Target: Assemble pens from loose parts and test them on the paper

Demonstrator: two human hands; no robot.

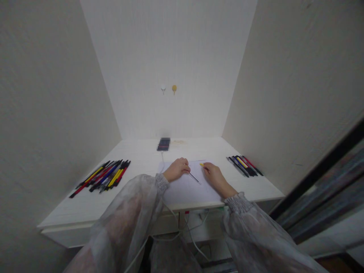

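Note:
My left hand [178, 169] is closed over the sheet of white paper [182, 191]. From its fingers a thin dark rod, which looks like a pen refill [194, 176], slants down to the right toward the paper. A little to the right, my right hand [212, 173] pinches a small yellow piece [201, 164], whose exact kind is too small to make out. The two hands are apart, both low over the sheet.
Many pens in black, red, yellow and blue lie in a pile [106, 176] on the left of the white desk [136, 197]. A smaller row of pens [244, 165] lies at the right. A blurred dark device [163, 144] with a white cable sits at the back; cables hang below the front edge.

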